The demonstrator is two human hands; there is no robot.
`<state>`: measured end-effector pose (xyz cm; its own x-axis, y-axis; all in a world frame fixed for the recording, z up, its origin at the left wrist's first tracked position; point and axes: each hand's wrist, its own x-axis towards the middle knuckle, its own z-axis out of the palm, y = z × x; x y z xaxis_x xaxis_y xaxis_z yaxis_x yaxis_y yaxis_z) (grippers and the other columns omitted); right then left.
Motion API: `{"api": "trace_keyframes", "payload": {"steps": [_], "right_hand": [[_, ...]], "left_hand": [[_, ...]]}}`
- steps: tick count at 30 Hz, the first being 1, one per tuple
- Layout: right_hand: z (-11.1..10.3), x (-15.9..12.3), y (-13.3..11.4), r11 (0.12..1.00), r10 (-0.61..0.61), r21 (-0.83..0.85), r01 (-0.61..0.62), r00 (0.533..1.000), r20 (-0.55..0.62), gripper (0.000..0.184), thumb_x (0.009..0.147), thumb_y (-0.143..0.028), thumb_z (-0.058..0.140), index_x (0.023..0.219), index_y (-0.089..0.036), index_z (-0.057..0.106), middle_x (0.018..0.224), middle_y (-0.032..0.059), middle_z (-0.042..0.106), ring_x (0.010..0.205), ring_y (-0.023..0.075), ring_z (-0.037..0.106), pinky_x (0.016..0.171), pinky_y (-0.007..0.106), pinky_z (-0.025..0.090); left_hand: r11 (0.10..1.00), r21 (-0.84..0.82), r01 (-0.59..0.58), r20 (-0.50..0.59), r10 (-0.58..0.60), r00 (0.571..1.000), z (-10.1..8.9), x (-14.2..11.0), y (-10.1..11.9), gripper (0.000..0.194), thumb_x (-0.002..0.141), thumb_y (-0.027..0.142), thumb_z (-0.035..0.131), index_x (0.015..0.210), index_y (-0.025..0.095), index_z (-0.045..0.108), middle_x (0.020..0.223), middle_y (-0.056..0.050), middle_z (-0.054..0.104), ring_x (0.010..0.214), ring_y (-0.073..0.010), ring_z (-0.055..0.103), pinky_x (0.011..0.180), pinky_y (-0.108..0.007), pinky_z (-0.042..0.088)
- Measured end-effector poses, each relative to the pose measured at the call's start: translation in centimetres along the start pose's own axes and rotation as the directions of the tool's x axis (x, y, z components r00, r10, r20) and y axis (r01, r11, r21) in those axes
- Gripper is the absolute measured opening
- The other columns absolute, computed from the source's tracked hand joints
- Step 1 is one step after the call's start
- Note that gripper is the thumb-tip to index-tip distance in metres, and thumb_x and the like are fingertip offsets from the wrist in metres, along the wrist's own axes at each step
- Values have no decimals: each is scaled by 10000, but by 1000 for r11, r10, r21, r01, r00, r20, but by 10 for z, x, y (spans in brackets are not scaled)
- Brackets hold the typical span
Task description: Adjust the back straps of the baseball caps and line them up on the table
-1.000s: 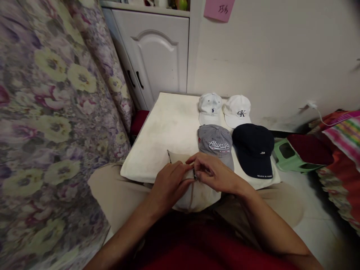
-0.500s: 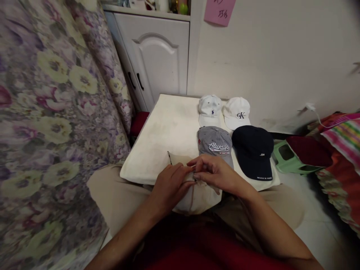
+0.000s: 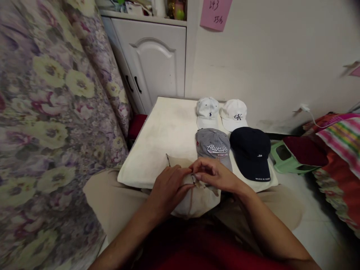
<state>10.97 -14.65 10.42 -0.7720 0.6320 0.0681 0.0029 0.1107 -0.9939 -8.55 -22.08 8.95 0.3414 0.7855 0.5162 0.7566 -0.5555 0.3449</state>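
A beige baseball cap [image 3: 194,204] rests at the near edge of the table, close to my lap. My left hand [image 3: 170,185] is closed on its strap, thumb below and fingers above. Against the small metal buckle [image 3: 192,177] of that strap, my right hand [image 3: 213,174] pinches with thumb and forefinger. Part of the strap and the brim is hidden by my fingers. Just beyond my right hand lies a grey cap [image 3: 213,144] with "Always" lettering, and a dark navy cap [image 3: 250,150] sits to its right.
Behind these stand a pale cap [image 3: 207,110] and a white cap [image 3: 234,112] with CK letters. They share the cream-covered table [image 3: 152,138]. A floral curtain [image 3: 56,112] hangs at left; a green stool [image 3: 295,155] stands at right.
The view has shifted slightly. Both hands stay at the strap; a little more of the buckle shows between the fingertips now.
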Motion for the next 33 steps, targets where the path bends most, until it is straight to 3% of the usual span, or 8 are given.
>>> {"api": "trace_keyframes", "payload": {"steps": [4,10,15,24,33], "right_hand": [[0,2,5,996,27,88,-29,999,27,95,838,-226,647,840,-174,567,710,-29,543,601,90,461,535,211,353],[-3,5,8,973,50,220,-67,995,81,117,815,-213,683,872,-162,594,725,-29,564,618,80,487,562,203,376],[-3,5,5,979,71,186,-85,994,83,80,814,-192,664,858,-154,610,703,-30,571,596,74,485,555,202,375],[-5,4,-9,998,63,-24,-60,990,129,53,801,-121,614,837,-156,598,700,-37,559,591,75,464,549,202,358],[-10,6,3,983,100,142,-117,987,125,107,788,-191,681,846,-144,605,785,-1,627,673,87,554,627,215,419]], "left_hand": [[1000,4,-11,0,11,1000,-1,0,1,303,964,432,447,1119,176,496,886,-62,646,774,-217,596,670,-337,467],[1000,10,-26,-4,26,1000,-2,-1,1,318,961,438,452,1155,186,465,905,-61,650,798,-215,611,676,-334,476],[1000,16,-24,-22,24,999,-1,0,0,352,960,455,441,1189,187,450,932,-71,657,820,-222,624,688,-344,484],[1000,-13,-7,8,7,1000,0,-1,1,347,945,405,503,1210,187,450,967,-78,665,863,-238,634,737,-364,489],[998,-11,55,65,-55,996,-2,-1,-1,391,890,306,619,1223,220,434,998,-61,657,881,-235,619,746,-357,484]]}}
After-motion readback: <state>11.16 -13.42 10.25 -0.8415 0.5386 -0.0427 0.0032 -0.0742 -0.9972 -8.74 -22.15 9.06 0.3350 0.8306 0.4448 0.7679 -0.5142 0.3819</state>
